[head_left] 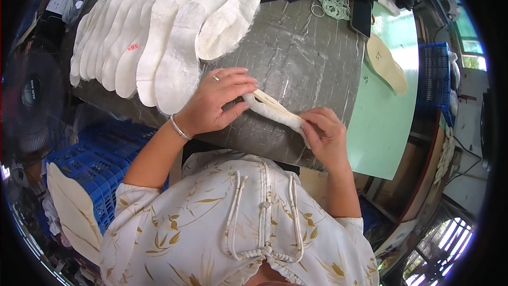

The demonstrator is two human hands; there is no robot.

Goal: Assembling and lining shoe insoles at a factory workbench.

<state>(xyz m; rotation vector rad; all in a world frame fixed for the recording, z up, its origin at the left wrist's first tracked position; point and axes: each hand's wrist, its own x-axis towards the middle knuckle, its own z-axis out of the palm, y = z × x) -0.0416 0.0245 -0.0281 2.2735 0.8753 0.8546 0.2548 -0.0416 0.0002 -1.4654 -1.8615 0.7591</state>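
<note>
Between my two hands is a fluffy white insole [272, 114], seen nearly edge-on, with a thin cream layer [271, 100] along its far side. My left hand [223, 99] pinches its left end between thumb and fingers. At the other end, my right hand [327, 133] grips the lower right tip the same way. The piece is held just above a grey plastic-wrapped work surface [301, 47]. Just beyond my left hand lies a fanned row of white fluffy insoles [177, 58], overlapping one another; one carries a small red mark.
On the right, a pale green board [383, 132] bears a cream sole-shaped piece [387, 63]. A bundle of pale rubber bands [334, 6] and a dark phone-like slab [361, 17] lie at the back. Blue crates [100, 172] stand at lower left, near a fan [34, 92].
</note>
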